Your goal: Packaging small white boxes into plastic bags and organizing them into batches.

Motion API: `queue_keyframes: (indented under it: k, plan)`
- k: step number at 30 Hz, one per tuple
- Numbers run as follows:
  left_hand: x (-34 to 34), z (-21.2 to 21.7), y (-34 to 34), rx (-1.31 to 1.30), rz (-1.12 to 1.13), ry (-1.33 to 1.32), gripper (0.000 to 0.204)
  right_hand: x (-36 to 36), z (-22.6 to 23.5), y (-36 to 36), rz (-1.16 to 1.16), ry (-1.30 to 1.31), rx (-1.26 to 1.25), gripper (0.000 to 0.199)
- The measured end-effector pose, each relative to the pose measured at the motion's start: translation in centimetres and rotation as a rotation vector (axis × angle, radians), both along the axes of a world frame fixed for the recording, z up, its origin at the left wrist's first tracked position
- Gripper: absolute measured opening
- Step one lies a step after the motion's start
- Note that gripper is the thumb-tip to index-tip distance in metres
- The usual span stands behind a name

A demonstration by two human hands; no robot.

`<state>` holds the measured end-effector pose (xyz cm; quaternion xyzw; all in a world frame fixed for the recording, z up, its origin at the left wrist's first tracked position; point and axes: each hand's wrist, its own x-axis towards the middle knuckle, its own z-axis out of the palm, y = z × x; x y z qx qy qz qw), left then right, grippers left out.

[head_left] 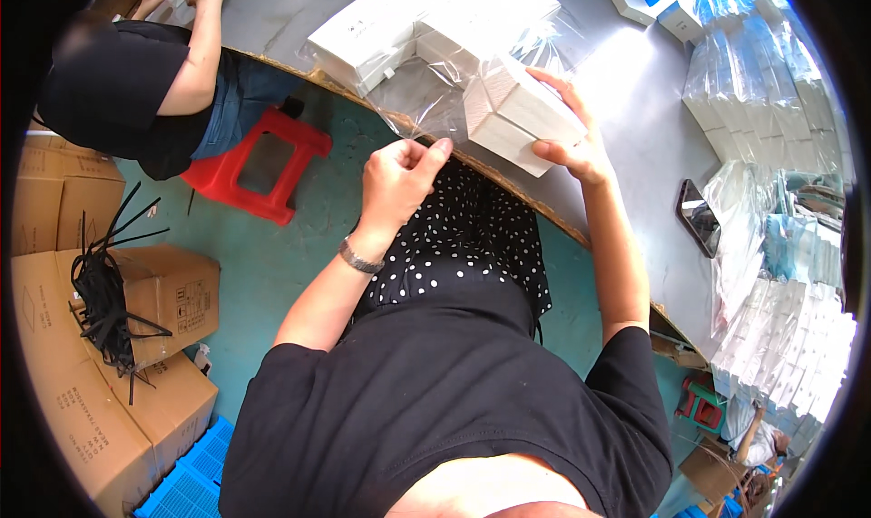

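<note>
My right hand (576, 132) is wrapped round a pair of small white boxes (519, 110) stacked together, its thumb on the near side and its fingers over the far side. The boxes are tilted above the table's front edge. Transparent plastic film (422, 96) spreads from them toward my left hand (401, 180). That hand is closed, with thumb and forefinger pinched at the lower edge of the film. Just beyond, a group of white boxes (376, 33) sits on the grey table (667, 110), partly covered by loose film.
A phone (699, 217) lies on the table's right side, beside stacks of film-wrapped white boxes (758, 92). At the left, another person (127, 92) works by a red stool (263, 169). Cardboard cartons (100, 400) with black straps (104, 300) stand on the floor, near a blue crate (195, 468).
</note>
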<state>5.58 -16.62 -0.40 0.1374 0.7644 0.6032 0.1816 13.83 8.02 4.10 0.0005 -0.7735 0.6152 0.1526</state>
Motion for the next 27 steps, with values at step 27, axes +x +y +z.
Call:
queue_keyframes:
  k: [27]
  plan:
    - [0.7,1.2,3.3,-0.101,0.077,0.643,0.021,0.1,-0.5,-0.5,-0.001,0.023,-0.094,0.093]
